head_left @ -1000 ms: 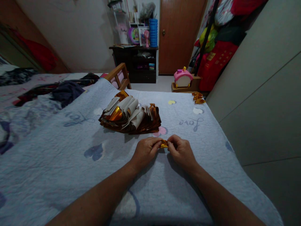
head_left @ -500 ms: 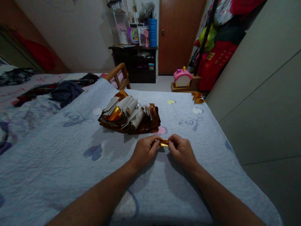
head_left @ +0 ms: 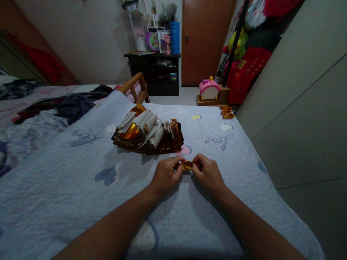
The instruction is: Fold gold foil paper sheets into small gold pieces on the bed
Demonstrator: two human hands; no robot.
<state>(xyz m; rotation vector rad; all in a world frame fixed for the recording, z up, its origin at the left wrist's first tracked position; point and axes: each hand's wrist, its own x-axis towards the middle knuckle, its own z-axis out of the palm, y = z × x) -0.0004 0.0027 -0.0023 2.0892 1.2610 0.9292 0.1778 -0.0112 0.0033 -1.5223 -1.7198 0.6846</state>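
Observation:
A small piece of folded gold foil paper (head_left: 187, 165) is stretched between my two hands, just above the bedspread. My left hand (head_left: 168, 174) pinches its left end between thumb and fingers. Its right end is pinched by my right hand (head_left: 207, 171). The fingertips cover both ends of the paper. Beyond my left hand lies a thick, fanned stack of gold and white foil paper sheets (head_left: 149, 131), some of them curled up. Several folded gold pieces (head_left: 227, 112) rest at the far right corner of the bed.
A pale blue bedspread (head_left: 108, 206) with hearts and lettering covers the bed. Dark clothes (head_left: 77, 108) lie at the left. A wooden chair (head_left: 137, 86) and a pink toy house (head_left: 209, 89) stand past the far edge. A pale cabinet (head_left: 306, 108) lines the right side.
Both hands keep their pinch on the gold paper, which has turned slightly so that more of its front face shows. The whole view has shifted a little.

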